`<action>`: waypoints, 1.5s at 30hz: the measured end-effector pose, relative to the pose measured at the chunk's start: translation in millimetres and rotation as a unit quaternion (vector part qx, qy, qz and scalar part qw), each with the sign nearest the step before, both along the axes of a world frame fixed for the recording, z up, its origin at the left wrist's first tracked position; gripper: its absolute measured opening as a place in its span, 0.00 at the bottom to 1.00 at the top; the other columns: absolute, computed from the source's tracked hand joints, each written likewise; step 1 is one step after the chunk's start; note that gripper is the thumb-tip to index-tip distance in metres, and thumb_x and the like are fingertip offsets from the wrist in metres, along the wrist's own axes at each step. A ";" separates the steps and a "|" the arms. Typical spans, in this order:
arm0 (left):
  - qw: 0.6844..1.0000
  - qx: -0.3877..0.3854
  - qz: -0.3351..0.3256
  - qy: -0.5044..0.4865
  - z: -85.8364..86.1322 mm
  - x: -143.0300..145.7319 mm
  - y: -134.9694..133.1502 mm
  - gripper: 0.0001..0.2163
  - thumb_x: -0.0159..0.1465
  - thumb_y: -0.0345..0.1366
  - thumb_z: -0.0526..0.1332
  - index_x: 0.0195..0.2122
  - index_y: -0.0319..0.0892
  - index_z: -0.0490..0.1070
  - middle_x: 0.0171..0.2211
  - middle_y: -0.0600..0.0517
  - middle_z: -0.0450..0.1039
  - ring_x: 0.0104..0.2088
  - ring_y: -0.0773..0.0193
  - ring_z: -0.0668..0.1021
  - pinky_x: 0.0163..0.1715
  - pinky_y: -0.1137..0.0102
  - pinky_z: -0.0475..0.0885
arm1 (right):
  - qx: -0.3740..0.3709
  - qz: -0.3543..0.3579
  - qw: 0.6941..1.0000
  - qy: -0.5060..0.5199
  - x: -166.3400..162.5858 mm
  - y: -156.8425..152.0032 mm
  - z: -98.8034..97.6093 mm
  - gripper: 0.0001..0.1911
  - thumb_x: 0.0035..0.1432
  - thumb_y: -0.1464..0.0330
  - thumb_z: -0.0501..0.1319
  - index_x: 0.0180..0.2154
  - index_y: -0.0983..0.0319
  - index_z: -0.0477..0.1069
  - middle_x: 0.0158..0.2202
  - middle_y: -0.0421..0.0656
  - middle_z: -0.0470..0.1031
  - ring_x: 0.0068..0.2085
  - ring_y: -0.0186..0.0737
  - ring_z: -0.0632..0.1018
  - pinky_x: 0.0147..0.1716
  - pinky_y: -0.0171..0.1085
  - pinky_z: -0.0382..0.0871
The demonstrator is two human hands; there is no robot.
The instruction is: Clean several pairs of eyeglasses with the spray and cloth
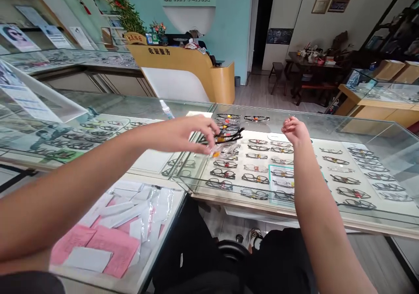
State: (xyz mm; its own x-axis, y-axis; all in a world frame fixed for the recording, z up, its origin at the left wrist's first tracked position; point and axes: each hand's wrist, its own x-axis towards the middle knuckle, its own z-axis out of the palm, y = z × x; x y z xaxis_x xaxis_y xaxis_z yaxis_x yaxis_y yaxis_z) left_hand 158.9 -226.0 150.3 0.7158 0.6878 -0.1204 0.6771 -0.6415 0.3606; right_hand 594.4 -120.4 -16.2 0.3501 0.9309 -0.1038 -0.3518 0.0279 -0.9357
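Observation:
My left hand (pixel 188 133) reaches out over the glass display counter (pixel 376 215) and pinches a pair of black eyeglasses (pixel 225 137) with an orange tag, held above the glass. More black frames (pixel 227 121) lie stacked on the counter top just beyond it. My right hand (pixel 294 130) hovers to the right with its fingers curled loosely, holding nothing that I can see. Rows of eyeglass frames (pixel 255 178) lie under the glass below both hands.
A small white bottle (pixel 166 109) stands on the counter behind my left hand. Pink and white papers and clear bags (pixel 114 228) lie on the near-left counter. A yellow reception desk (pixel 183 69) stands behind, a dark table and chairs (pixel 304 73) at the back right.

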 end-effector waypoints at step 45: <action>0.950 0.138 0.241 0.142 -337.5 -162.4 162.3 0.16 0.68 0.31 0.59 0.46 0.48 0.88 0.71 0.39 0.73 0.68 0.35 0.67 0.65 0.43 0.63 | -0.290 -0.191 0.684 -0.642 -5.4 24.6 -76.5 0.19 0.68 0.60 0.59 0.56 0.60 0.69 0.67 0.65 0.68 0.70 0.75 0.69 0.71 0.68 0.61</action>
